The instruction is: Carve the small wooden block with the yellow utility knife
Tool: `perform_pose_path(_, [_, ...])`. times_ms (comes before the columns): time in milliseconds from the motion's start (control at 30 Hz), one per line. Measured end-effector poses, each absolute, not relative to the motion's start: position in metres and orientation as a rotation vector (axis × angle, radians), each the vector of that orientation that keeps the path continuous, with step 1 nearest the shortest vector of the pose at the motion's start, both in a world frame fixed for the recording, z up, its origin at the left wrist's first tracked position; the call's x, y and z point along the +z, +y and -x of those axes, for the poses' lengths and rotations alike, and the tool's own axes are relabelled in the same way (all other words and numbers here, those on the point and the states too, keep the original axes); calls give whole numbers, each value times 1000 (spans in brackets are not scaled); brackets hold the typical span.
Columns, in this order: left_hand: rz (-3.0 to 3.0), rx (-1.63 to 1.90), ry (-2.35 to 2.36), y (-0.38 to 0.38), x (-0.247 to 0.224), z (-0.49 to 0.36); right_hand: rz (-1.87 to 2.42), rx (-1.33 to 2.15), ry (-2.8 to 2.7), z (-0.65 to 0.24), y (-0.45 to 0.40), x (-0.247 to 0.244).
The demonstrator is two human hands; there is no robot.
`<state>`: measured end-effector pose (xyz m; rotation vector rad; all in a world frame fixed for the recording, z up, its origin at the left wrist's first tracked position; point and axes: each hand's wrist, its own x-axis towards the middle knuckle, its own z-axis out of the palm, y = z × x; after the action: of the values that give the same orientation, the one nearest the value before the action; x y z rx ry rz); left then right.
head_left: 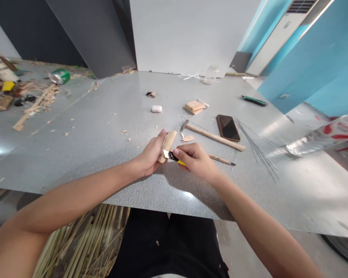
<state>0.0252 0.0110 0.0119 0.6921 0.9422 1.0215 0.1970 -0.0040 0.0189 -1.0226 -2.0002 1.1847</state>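
Observation:
My left hand [152, 155] is closed around a short piece of wood [169, 139], tilted above the grey table. In my right hand [197, 160] is a yellow and black utility knife [173, 156], its blade against the lower part of the wood. Just beyond my hands lie a wood chip [188, 138] and a hammer [211, 135] with a wooden handle. A thin wooden-handled tool [222, 159] with a dark tip rests to the right, partly hidden by my right hand.
A phone [228, 127], thin wires [256, 152], a green cutter [253, 101], stacked wood pieces [195, 106] and a white case [156, 109] lie around the table. A green can [59, 76] and wood scraps [36, 106] are at far left; a clear plastic bottle-like object [321, 135] is right.

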Motion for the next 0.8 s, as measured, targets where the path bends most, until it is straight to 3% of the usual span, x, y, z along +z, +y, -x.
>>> perform_pose_path(533, [-743,923,1132,23,9,-26,1354,911,-1736,-200,19,12])
perform_pose_path(800, [-672,1073,1148,25,2,-26,1181,844,-2076,-197,10,8])
